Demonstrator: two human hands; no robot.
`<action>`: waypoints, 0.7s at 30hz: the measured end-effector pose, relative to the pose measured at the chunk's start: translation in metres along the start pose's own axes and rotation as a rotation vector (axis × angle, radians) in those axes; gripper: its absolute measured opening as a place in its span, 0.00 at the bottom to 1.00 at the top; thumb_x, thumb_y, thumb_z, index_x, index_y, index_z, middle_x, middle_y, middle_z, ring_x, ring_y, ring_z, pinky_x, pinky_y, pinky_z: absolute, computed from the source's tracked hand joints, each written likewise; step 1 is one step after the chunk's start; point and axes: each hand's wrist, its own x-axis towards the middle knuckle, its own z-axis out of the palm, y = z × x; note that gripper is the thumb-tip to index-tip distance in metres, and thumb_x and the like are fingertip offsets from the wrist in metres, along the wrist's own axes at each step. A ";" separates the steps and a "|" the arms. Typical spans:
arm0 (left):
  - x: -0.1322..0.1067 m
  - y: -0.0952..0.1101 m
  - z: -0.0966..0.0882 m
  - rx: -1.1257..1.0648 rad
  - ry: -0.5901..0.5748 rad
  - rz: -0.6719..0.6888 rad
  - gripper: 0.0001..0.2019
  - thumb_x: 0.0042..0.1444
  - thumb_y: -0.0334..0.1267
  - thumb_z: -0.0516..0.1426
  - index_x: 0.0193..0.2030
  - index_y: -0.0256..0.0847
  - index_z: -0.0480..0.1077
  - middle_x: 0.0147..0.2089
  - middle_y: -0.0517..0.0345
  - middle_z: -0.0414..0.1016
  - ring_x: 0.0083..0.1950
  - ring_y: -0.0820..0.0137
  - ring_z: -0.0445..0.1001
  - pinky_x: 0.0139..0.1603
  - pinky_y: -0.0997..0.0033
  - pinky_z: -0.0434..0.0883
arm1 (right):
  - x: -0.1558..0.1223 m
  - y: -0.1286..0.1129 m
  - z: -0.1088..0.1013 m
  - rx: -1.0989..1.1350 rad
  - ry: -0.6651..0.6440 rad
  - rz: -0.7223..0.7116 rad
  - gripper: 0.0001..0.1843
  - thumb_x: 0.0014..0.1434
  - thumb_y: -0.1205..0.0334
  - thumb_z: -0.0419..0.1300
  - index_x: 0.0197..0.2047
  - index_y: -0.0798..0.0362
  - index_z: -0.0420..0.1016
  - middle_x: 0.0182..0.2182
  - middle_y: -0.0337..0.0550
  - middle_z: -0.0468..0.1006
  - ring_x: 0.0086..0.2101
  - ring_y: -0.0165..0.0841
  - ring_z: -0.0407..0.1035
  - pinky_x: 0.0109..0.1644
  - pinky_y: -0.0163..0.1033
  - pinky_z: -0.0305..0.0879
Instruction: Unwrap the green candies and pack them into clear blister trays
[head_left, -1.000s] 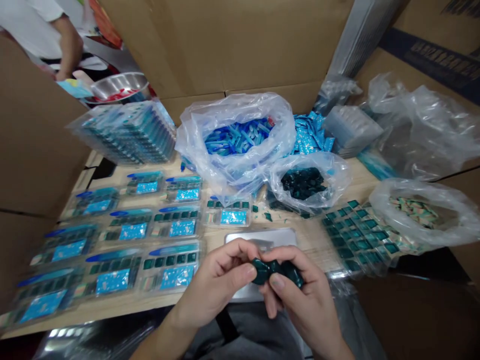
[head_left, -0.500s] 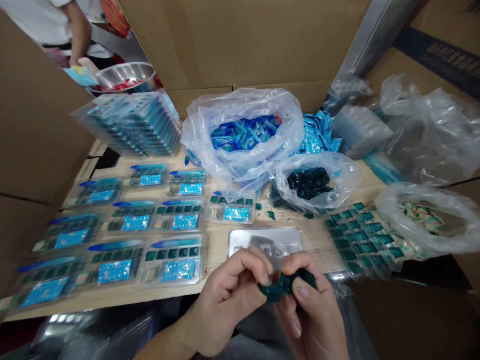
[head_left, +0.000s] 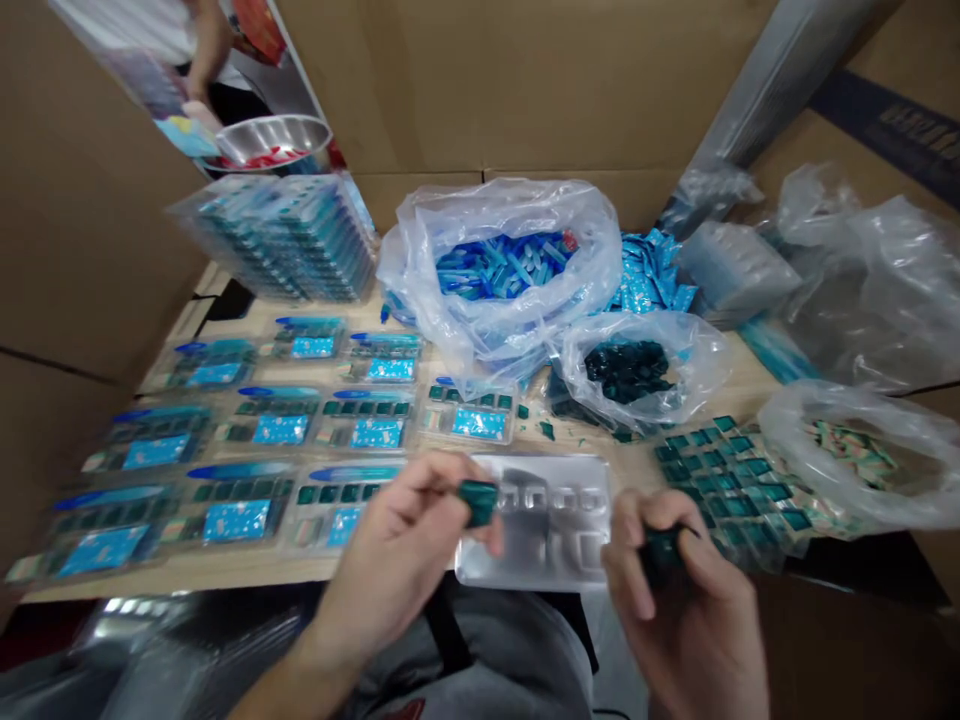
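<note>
My left hand (head_left: 397, 560) pinches one small dark teal packet (head_left: 478, 500) between thumb and fingers, just left of an empty clear plastic tray (head_left: 555, 520) at the table's near edge. To the tray's right, my right hand (head_left: 675, 600) is closed on more dark teal packets (head_left: 660, 550). The two hands are apart, one on each side of the tray. Both are a little blurred.
Filled blister trays (head_left: 277, 430) lie in rows at the left, with a stack (head_left: 289, 240) behind. Bags of blue sticks (head_left: 502, 265), dark packets (head_left: 626, 370) and pale pieces (head_left: 847, 445) stand behind. Loose teal packets (head_left: 720, 470) lie at right. Cardboard walls surround; a person stands far left.
My hands, joined over one clump of teal packets before, have pulled apart. The left one now carries a single packet to the left; the right keeps the others.
</note>
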 end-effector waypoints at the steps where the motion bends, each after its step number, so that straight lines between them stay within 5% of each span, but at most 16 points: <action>1: 0.000 -0.004 0.002 -0.006 -0.046 -0.064 0.08 0.53 0.41 0.68 0.33 0.41 0.75 0.34 0.63 0.73 0.29 0.78 0.75 0.31 0.81 0.71 | -0.001 0.005 0.001 -0.048 -0.055 0.013 0.10 0.55 0.54 0.68 0.27 0.50 0.77 0.27 0.36 0.74 0.15 0.21 0.61 0.20 0.29 0.59; 4: -0.002 -0.018 0.006 -0.030 -0.129 -0.184 0.11 0.53 0.40 0.68 0.31 0.39 0.72 0.33 0.65 0.72 0.28 0.80 0.75 0.31 0.83 0.70 | -0.006 0.018 0.005 -0.302 -0.149 -0.111 0.03 0.61 0.59 0.64 0.35 0.45 0.80 0.33 0.37 0.79 0.18 0.22 0.66 0.24 0.30 0.65; 7: -0.006 -0.024 0.005 0.001 -0.146 -0.260 0.12 0.52 0.39 0.69 0.31 0.38 0.70 0.31 0.66 0.71 0.27 0.83 0.72 0.30 0.86 0.68 | -0.011 0.022 0.003 -0.661 -0.264 -0.301 0.18 0.60 0.66 0.65 0.51 0.35 0.78 0.41 0.36 0.81 0.30 0.27 0.75 0.35 0.31 0.72; 10: -0.009 -0.022 0.003 0.025 -0.167 -0.310 0.13 0.51 0.42 0.69 0.31 0.38 0.71 0.29 0.66 0.71 0.26 0.82 0.72 0.29 0.86 0.68 | -0.013 0.018 -0.003 -0.810 -0.342 -0.407 0.20 0.59 0.66 0.67 0.51 0.34 0.78 0.42 0.35 0.82 0.40 0.31 0.76 0.44 0.32 0.73; 14: -0.011 -0.019 0.005 0.107 -0.191 -0.303 0.08 0.57 0.40 0.65 0.33 0.39 0.73 0.31 0.63 0.73 0.28 0.80 0.76 0.32 0.83 0.72 | -0.013 0.016 -0.008 -0.808 -0.348 -0.372 0.19 0.61 0.68 0.63 0.50 0.34 0.78 0.39 0.34 0.81 0.31 0.28 0.73 0.33 0.30 0.71; 16: -0.012 -0.020 0.007 0.194 -0.174 -0.222 0.03 0.59 0.33 0.62 0.34 0.41 0.73 0.32 0.64 0.73 0.30 0.80 0.76 0.33 0.84 0.73 | -0.013 0.018 -0.009 -0.781 -0.350 -0.337 0.18 0.61 0.69 0.63 0.49 0.35 0.78 0.38 0.34 0.80 0.25 0.25 0.69 0.26 0.29 0.66; 21: -0.016 -0.026 0.009 0.605 -0.101 0.244 0.11 0.57 0.22 0.56 0.37 0.45 0.69 0.35 0.66 0.71 0.36 0.81 0.74 0.38 0.88 0.72 | -0.012 0.026 -0.005 -0.700 -0.279 -0.283 0.14 0.56 0.71 0.64 0.41 0.41 0.78 0.32 0.33 0.78 0.22 0.24 0.64 0.24 0.28 0.61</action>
